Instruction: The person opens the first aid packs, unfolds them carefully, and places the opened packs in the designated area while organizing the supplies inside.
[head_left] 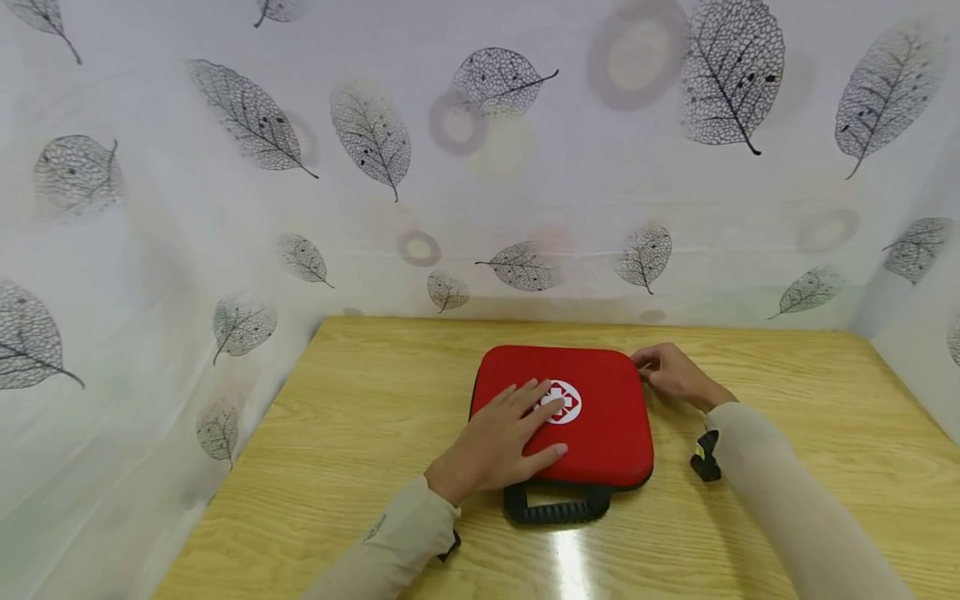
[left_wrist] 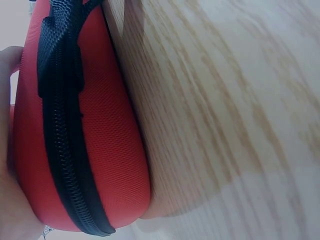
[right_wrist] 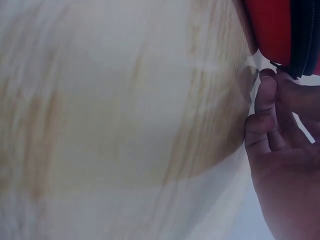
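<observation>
A red first aid case [head_left: 603,437] with a round white emblem lies flat on the table, its black handle [head_left: 558,512] facing me. Spread over the left part of its lid, my left hand [head_left: 491,442] rests with the fingers reaching the emblem. My right hand [head_left: 678,375] is at the far right corner, where thumb and forefinger pinch the small dark zipper pull [right_wrist: 276,65]. In the left wrist view the black zipper [left_wrist: 65,150] runs closed along the red side wall, beneath the handle's base.
The wooden table [head_left: 360,425] extends on both sides of the case. Behind it and on the left hangs a pale curtain [head_left: 375,242] printed with dark leaves. Black straps with devices sit at both wrists.
</observation>
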